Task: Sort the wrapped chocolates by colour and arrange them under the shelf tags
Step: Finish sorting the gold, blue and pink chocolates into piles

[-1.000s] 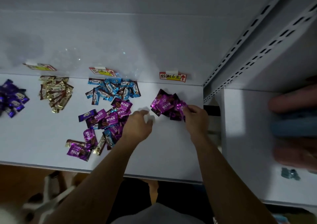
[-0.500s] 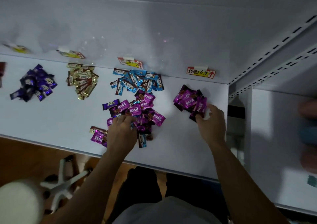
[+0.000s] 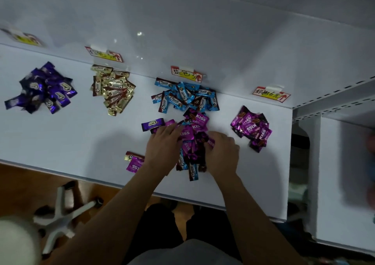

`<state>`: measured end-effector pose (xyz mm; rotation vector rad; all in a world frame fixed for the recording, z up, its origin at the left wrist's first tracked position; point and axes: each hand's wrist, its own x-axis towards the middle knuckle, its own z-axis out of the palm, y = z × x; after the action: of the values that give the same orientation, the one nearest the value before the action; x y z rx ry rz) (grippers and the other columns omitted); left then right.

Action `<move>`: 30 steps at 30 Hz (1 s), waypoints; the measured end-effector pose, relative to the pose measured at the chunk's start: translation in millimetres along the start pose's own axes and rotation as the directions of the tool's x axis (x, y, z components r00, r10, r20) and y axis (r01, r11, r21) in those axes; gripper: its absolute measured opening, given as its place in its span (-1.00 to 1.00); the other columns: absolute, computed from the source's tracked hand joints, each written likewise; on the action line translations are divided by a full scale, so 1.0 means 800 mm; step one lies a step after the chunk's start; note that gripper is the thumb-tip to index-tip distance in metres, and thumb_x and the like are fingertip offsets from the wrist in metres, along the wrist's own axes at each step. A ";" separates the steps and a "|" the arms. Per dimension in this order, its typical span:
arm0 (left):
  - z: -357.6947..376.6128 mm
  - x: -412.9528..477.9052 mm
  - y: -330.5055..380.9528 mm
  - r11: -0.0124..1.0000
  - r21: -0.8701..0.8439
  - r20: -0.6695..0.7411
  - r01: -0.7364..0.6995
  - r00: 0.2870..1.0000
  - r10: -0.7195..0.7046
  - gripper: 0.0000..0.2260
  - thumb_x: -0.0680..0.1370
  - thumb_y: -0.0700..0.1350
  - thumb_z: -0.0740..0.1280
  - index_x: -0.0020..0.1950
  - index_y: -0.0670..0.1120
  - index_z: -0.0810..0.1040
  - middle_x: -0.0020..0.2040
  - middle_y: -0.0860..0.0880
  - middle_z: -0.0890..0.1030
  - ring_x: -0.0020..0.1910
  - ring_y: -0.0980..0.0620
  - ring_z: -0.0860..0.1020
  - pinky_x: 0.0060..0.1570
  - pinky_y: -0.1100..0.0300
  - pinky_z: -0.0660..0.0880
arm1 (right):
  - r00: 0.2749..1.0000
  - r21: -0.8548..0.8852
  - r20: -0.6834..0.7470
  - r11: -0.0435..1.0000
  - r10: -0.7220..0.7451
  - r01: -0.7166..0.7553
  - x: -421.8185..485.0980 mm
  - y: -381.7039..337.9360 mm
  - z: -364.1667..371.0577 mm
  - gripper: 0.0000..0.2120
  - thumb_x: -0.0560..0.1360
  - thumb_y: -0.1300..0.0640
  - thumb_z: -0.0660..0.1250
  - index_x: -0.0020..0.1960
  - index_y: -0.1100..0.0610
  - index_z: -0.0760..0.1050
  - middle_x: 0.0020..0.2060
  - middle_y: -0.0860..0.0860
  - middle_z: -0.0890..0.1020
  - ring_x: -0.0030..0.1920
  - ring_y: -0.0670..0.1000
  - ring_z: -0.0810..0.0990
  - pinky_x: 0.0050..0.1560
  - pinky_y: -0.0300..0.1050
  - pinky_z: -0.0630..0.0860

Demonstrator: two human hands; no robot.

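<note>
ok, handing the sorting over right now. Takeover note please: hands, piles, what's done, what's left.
Left hand: fingers lie flat on the mixed pile.
Right hand: fingers curl into that pile; can't tell if it holds one.
Done: four sorted piles at the back: purple pile, gold pile, blue pile, pink pile.
Left: the mixed pile, mostly pink with some blue, touching the blue pile; loose purple; loose gold and loose pink near the front edge.
</note>
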<state>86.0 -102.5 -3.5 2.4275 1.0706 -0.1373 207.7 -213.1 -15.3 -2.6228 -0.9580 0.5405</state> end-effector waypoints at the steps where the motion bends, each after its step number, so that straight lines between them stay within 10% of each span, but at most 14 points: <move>1: 0.002 0.007 -0.002 1.000 0.004 0.016 -0.009 1.000 0.009 -0.58 0.62 0.01 0.20 0.48 0.01 0.31 0.44 -0.01 0.38 0.40 -0.05 0.31 0.33 0.02 0.28 | 1.000 -0.031 0.005 0.999 0.018 -0.018 0.004 -0.006 0.003 -0.69 0.51 0.08 0.32 0.25 0.06 0.50 0.12 0.04 0.58 0.15 0.12 0.47 0.11 -0.01 0.31; 12: 0.006 0.041 -0.022 0.999 0.014 0.222 -0.035 0.975 0.031 -0.55 0.55 0.03 0.33 0.40 -0.03 0.34 0.30 -0.11 0.40 0.31 -0.12 0.30 0.29 0.00 0.32 | 0.976 -0.028 0.035 0.976 0.217 -0.216 -0.001 -0.001 -0.008 -0.77 0.53 0.04 0.29 0.01 0.19 0.58 -0.08 0.14 0.56 -0.01 0.17 0.53 -0.06 -0.02 0.44; 22: -0.041 0.032 -0.020 0.904 -0.428 -0.053 0.003 0.998 -0.028 -0.87 0.55 -0.05 0.36 0.04 -0.04 0.50 -0.10 0.04 0.56 -0.11 0.07 0.54 -0.10 0.19 0.44 | 0.996 0.046 0.004 0.995 -0.088 0.088 0.092 -0.067 -0.015 -0.85 0.49 0.15 0.38 0.03 0.16 0.60 0.07 0.05 0.60 0.09 0.09 0.52 0.06 -0.08 0.41; 30: -0.022 0.020 -0.091 0.974 -0.212 -0.011 0.082 0.996 -0.086 -0.85 0.49 -0.09 0.43 0.03 -0.10 0.62 0.12 -0.06 0.54 0.10 -0.04 0.45 -0.03 0.15 0.43 | 0.978 -0.151 0.140 0.973 -0.153 0.173 0.093 -0.076 0.009 -0.70 0.46 0.27 0.35 0.15 0.02 0.59 0.18 -0.02 0.57 0.21 0.09 0.40 0.15 -0.03 0.33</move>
<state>43.3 -41.2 -20.4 2.1999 1.1369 -0.0246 223.4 -118.2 -16.1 -2.6426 -1.2961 0.6192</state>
